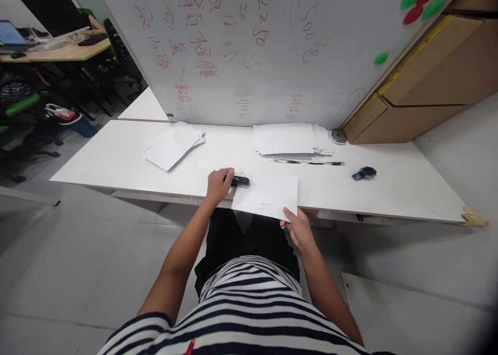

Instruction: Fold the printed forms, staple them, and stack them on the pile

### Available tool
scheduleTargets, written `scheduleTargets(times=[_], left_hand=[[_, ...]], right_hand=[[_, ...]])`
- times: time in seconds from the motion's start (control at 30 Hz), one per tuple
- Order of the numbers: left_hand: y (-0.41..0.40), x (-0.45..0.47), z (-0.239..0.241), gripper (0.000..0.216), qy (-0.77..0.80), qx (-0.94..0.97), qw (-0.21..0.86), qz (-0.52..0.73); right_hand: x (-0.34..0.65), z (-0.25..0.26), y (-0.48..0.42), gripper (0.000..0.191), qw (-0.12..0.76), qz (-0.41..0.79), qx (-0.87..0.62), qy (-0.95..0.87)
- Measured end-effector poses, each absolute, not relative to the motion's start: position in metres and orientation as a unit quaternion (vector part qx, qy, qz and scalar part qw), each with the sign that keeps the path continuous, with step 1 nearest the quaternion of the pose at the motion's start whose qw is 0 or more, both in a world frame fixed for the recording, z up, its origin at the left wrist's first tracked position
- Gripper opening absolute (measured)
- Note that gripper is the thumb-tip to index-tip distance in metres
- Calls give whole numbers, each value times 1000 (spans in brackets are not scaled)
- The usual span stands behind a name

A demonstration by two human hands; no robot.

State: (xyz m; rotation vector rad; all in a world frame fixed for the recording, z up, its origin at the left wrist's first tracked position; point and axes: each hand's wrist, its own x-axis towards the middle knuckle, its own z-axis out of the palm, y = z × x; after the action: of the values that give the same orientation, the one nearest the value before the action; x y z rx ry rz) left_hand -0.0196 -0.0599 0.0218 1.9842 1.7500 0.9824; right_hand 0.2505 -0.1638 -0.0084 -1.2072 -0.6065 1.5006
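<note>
My left hand [220,185] is closed around the rear part of a black stapler [241,180] near the desk's front edge. The stapler's front end lies at the upper left corner of a white paper sheet [268,194]; I cannot tell whether the paper is between its jaws. My right hand [298,227] pinches the lower right corner of that sheet, thumb on top and fingers beneath. A few small lines of print show near the sheet's lower edge, which hangs past the desk's edge.
A loose paper pile [173,146] lies to the left, a thicker paper stack [286,138] at the back. Near them are a black-and-white pen [307,162], a dark wristwatch-like item [364,173] and a grey device [338,136]. Behind stand a whiteboard [241,49] and cardboard boxes [389,119].
</note>
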Motion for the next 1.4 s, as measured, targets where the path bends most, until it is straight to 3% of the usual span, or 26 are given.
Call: scheduleTargets(times=[0.13, 0.33, 0.47, 0.73, 0.87, 1.0, 1.1, 1.27, 1.4], left_hand=[[-34, -3, 41, 43, 645, 650, 174, 361], [4, 36, 38, 54, 652, 727, 121, 175], [6, 44, 24, 66, 662, 733, 88, 130], [1, 50, 17, 56, 635, 744, 35, 204], [4, 43, 20, 48, 621, 723, 92, 288], [5, 18, 35, 45, 595, 622, 202, 467], [-11, -9, 44, 44, 569, 595, 192, 535], [-47, -41, 28, 47, 520, 784, 190, 281], [-52, -44, 7, 36, 565, 780, 139, 229]], right_hand=[[250, -13, -166, 37, 532, 631, -505, -255], [248, -17, -169, 36, 529, 620, -517, -263], [249, -25, -172, 34, 520, 599, -539, -281], [248, -32, -172, 37, 508, 564, -573, -309], [243, -31, -171, 37, 518, 549, -583, -302], [240, -31, -170, 39, 530, 537, -581, -306], [241, -29, -171, 39, 535, 540, -570, -312], [241, -21, -171, 33, 556, 547, -550, -300], [242, -11, -169, 35, 575, 528, -558, -282]])
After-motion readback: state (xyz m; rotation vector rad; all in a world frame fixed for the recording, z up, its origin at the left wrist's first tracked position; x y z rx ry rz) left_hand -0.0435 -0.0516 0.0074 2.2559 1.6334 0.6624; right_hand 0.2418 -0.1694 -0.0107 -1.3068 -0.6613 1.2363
